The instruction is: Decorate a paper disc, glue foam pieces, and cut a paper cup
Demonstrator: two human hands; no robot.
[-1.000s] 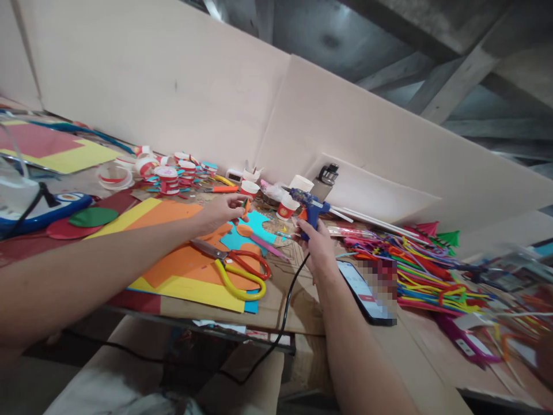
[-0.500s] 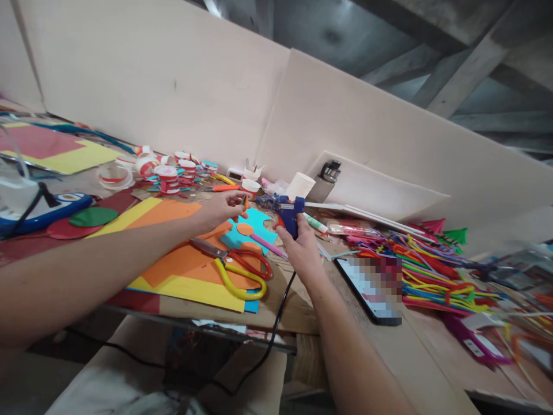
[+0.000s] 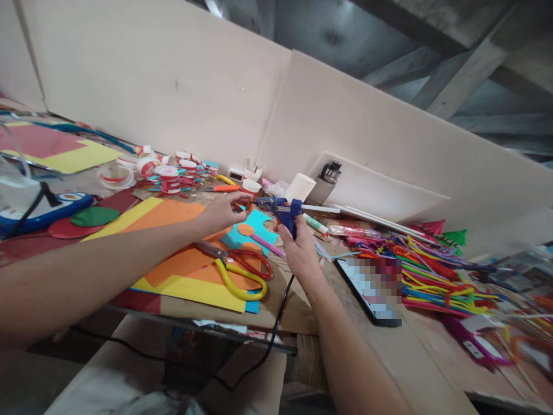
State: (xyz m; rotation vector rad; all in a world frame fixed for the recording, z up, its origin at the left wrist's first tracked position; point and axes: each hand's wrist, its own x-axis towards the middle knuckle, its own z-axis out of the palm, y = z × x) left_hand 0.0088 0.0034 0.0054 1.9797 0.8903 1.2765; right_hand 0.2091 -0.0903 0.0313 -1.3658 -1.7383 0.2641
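Blue glue gun [image 3: 288, 215] is gripped by the right hand [image 3: 301, 248] above the bench [image 3: 343, 295], its long axis crosswise, nozzle [image 3: 265, 202] towards the left hand [image 3: 222, 213]. This left hand pinches a small piece [image 3: 249, 206], just beside the nozzle.

The surface [image 3: 458, 360], partly covered with brown cardboard [image 3: 401, 357], carries layered yellow and orange sheets [image 3: 185, 269] near its front edge. Right of them lies a phone [image 3: 360, 286], with a bundle of colourful stems [image 3: 432, 276] just beside it. Red-and-white paper cups [image 3: 168, 181] crowd the back, toward the left.
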